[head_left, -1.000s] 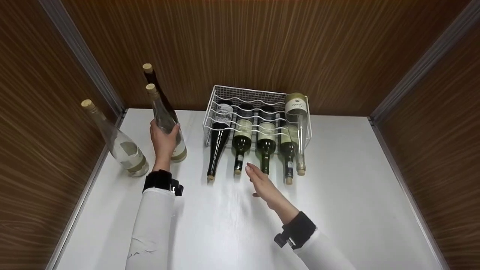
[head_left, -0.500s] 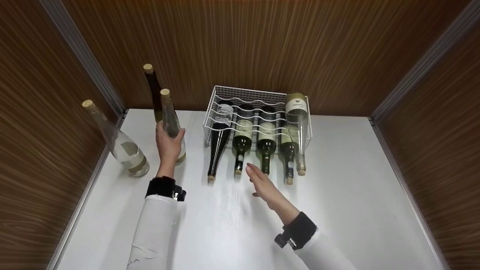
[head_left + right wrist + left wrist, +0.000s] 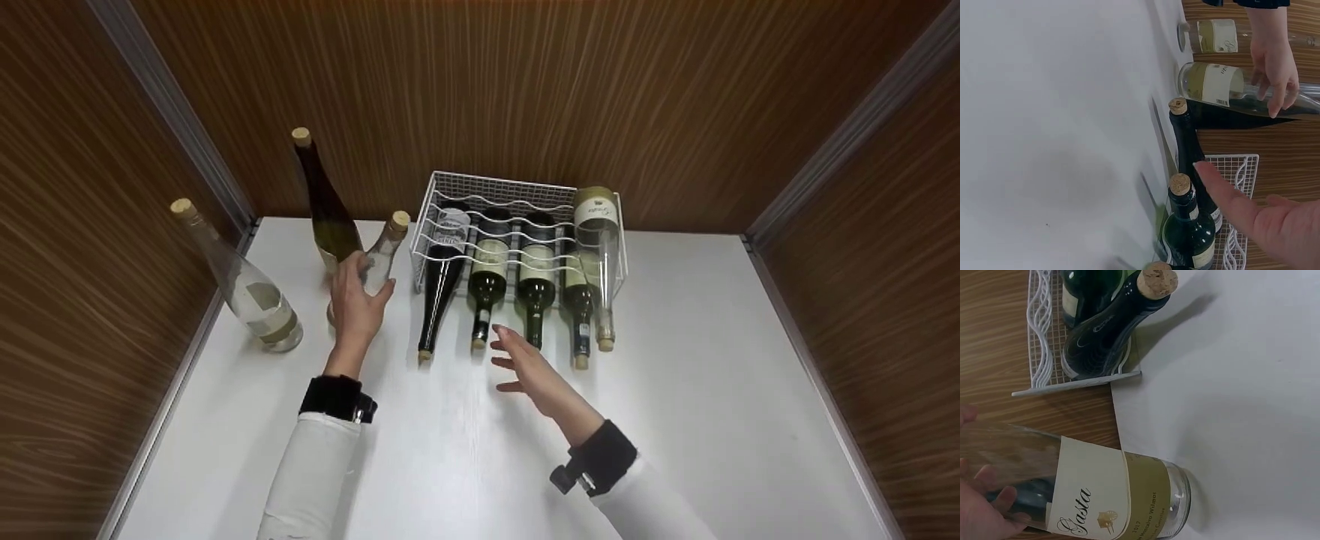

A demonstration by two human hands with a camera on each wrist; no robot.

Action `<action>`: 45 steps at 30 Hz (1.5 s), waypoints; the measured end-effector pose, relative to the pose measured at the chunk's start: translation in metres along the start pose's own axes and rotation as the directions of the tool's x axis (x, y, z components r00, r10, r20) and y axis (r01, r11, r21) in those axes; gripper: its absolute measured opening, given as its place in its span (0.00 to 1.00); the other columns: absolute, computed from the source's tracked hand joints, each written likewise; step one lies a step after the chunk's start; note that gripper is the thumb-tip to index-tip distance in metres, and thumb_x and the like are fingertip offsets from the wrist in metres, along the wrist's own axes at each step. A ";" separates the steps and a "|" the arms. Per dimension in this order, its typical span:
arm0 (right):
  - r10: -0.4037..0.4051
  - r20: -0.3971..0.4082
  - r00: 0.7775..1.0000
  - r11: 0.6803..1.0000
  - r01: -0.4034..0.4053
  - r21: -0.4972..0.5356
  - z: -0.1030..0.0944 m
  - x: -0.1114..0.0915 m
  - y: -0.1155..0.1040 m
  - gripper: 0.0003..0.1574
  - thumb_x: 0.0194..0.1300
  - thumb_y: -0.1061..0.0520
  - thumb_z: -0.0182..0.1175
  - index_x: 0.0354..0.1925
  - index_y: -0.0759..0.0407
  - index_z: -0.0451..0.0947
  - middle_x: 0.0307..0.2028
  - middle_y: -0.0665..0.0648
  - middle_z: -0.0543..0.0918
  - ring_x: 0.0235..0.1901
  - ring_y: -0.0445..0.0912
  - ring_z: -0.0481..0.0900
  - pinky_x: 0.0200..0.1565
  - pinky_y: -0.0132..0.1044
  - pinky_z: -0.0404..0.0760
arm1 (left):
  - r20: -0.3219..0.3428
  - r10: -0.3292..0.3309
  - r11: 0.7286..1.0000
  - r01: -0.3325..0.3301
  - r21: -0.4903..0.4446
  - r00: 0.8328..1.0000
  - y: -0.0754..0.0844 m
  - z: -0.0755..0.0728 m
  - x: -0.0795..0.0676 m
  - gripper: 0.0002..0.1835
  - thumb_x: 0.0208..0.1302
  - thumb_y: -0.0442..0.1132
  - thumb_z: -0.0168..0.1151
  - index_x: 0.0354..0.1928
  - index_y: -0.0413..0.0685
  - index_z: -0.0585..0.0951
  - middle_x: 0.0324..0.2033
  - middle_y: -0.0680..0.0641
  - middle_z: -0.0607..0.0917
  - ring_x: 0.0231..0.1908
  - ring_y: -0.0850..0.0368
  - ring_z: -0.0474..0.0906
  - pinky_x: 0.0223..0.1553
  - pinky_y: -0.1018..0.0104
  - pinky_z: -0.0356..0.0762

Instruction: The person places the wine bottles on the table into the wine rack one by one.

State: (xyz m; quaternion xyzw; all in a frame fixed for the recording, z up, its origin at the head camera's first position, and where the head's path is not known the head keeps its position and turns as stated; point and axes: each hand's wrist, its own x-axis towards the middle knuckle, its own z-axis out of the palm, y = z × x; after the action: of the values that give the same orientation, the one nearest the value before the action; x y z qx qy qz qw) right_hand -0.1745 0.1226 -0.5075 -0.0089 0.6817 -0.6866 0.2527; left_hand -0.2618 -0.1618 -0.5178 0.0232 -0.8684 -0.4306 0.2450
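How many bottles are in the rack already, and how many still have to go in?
Five bottles lie in the white wire rack, four below and one clear bottle on top. The left hand grips a tilted clear bottle; the right hand waits open. A dark bottle and another clear bottle stand outside.

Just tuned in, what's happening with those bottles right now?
The person's left hand grips a clear glass bottle with a cream label, tilted toward the white wire rack. The rack holds four dark bottles lying down, with one clear bottle on top at the right. The right hand hovers open before the bottle necks. Two more corked bottles stand at left.
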 end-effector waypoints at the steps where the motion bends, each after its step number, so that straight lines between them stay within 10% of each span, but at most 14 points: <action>1: 0.002 0.022 1.000 1.000 -0.003 0.028 -0.001 0.000 -0.001 0.48 0.74 0.31 0.41 0.77 0.59 0.48 0.71 0.70 0.56 0.69 0.66 0.57 0.58 0.62 0.71 | -0.004 0.033 0.999 -0.033 0.020 0.999 0.000 0.001 -0.002 0.31 0.57 0.39 0.72 0.61 0.39 0.71 0.54 0.39 0.76 0.57 0.42 0.68 0.58 0.49 0.64; 13: -0.002 0.168 0.986 0.959 -0.046 0.281 -0.010 0.001 -0.007 0.48 0.75 0.32 0.39 0.75 0.64 0.49 0.69 0.71 0.61 0.61 0.60 0.72 0.55 0.59 0.75 | 0.073 0.382 0.908 -0.388 0.158 0.921 0.006 0.013 -0.032 0.30 0.46 0.32 0.76 0.54 0.42 0.78 0.49 0.41 0.78 0.54 0.41 0.71 0.61 0.45 0.61; 27: 0.029 0.256 0.966 0.920 -0.126 0.372 -0.010 0.003 -0.009 0.50 0.74 0.30 0.39 0.75 0.59 0.34 0.68 0.72 0.63 0.66 0.66 0.64 0.55 0.61 0.74 | 0.222 0.487 0.815 -0.531 0.232 0.845 0.012 0.020 -0.060 0.35 0.36 0.27 0.77 0.54 0.50 0.81 0.51 0.42 0.78 0.58 0.40 0.69 0.66 0.41 0.55; 31: 0.058 0.272 0.961 0.911 -0.162 0.379 -0.011 0.004 -0.010 0.49 0.75 0.32 0.41 0.75 0.65 0.45 0.67 0.71 0.65 0.64 0.64 0.68 0.55 0.59 0.74 | 0.268 0.522 0.773 -0.582 0.252 0.810 0.014 0.023 -0.065 0.34 0.37 0.27 0.75 0.53 0.52 0.82 0.52 0.42 0.78 0.58 0.40 0.69 0.66 0.42 0.55; 38: 0.089 0.295 0.951 0.965 -0.155 0.210 -0.011 0.005 -0.013 0.38 0.76 0.43 0.48 0.68 0.72 0.62 0.58 0.68 0.76 0.43 0.52 0.84 0.37 0.41 0.84 | 0.367 0.569 0.674 -0.673 0.306 0.736 0.019 0.026 -0.073 0.31 0.42 0.26 0.70 0.52 0.57 0.81 0.51 0.42 0.79 0.58 0.40 0.70 0.67 0.44 0.56; 45: 0.118 0.219 0.968 0.992 -0.105 -0.073 -0.005 0.005 -0.010 0.28 0.73 0.46 0.54 0.55 0.69 0.75 0.37 0.56 0.82 0.19 0.39 0.71 0.15 0.27 0.65 | 0.419 0.563 0.638 -0.697 0.328 0.713 0.028 0.029 -0.080 0.33 0.39 0.26 0.73 0.52 0.60 0.82 0.50 0.44 0.80 0.57 0.40 0.71 0.66 0.45 0.58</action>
State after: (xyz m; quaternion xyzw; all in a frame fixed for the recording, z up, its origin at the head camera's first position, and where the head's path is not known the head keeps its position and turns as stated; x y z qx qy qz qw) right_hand -0.1842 0.1248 -0.5002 -0.0554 0.6690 -0.6447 0.3655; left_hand -0.1996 -0.1032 -0.5434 -0.2870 -0.9217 -0.0949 0.2431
